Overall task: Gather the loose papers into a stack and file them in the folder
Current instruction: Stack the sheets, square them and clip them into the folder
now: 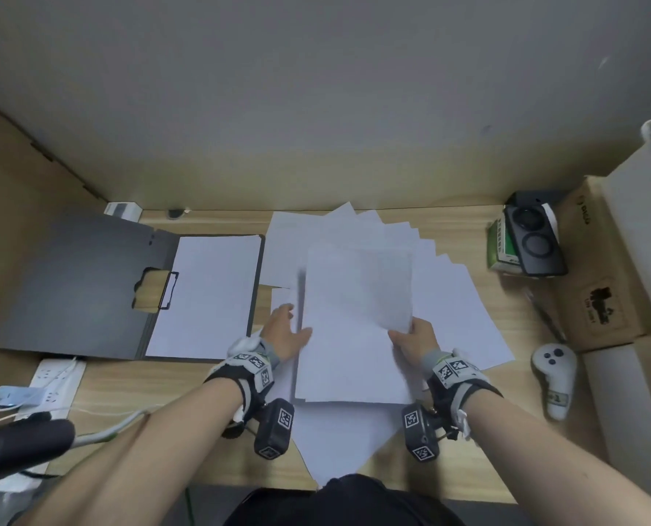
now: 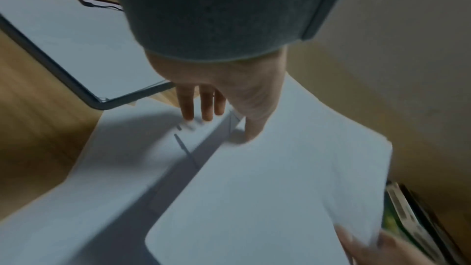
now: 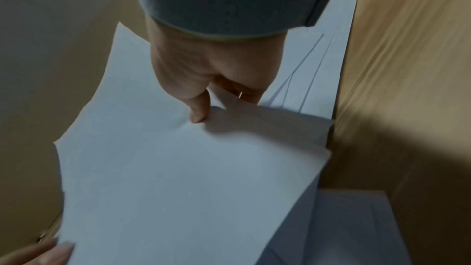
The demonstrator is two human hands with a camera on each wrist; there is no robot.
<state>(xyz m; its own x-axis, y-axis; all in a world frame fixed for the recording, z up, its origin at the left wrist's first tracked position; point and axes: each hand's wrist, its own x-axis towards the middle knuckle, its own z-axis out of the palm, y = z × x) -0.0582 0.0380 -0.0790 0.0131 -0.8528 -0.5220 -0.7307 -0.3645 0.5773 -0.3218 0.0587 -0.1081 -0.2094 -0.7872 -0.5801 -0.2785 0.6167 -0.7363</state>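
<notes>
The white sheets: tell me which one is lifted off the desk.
The sheet pinched at its near corner by the right hand. It is raised and curved, while the other sheets lie flat, fanned on the desk.

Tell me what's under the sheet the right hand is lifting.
Under the lifted sheet, pinched by the right hand, more loose papers lie fanned on the desk. Anything beneath those is covered.
</notes>
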